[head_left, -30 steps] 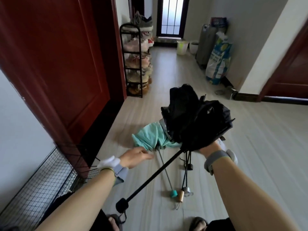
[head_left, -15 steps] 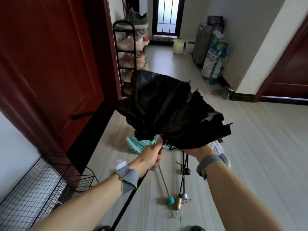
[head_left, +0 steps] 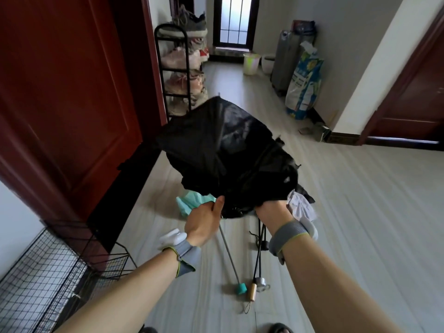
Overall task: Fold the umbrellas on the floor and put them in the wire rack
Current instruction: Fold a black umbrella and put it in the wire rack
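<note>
Three handles lie near the front edge of the floor: a teal handle [head_left: 241, 288], a wooden handle [head_left: 253, 288] and a metal handle [head_left: 260, 281], each belonging to an umbrella not yet folded. At the left edge of the floor, beside the red door [head_left: 72, 92], the wire rack [head_left: 48, 272] is seen, well apart from the work.

Above the handles the black umbrella [head_left: 228, 159] is held off the floor by both hands. Its lower hem is pinched by the left hand [head_left: 204, 222], thumb pressed on the cloth. The fingers of the right hand [head_left: 271, 210] are sunk in the bunched fabric and are judged to be clasped round it. The shaft cannot be made out.

The canopy is only half gathered, and a broad flap is spread toward the door. To fold it well, that flap should be drawn in and the panels laid one way round the ribs before anything is wrapped tight, so that no rib is caught crosswise.

Beneath it, the teal umbrella [head_left: 192, 204] and a pale cloth [head_left: 300, 207] lie on the floor. At the far left a shoe rack [head_left: 182, 68] is seen.
</note>
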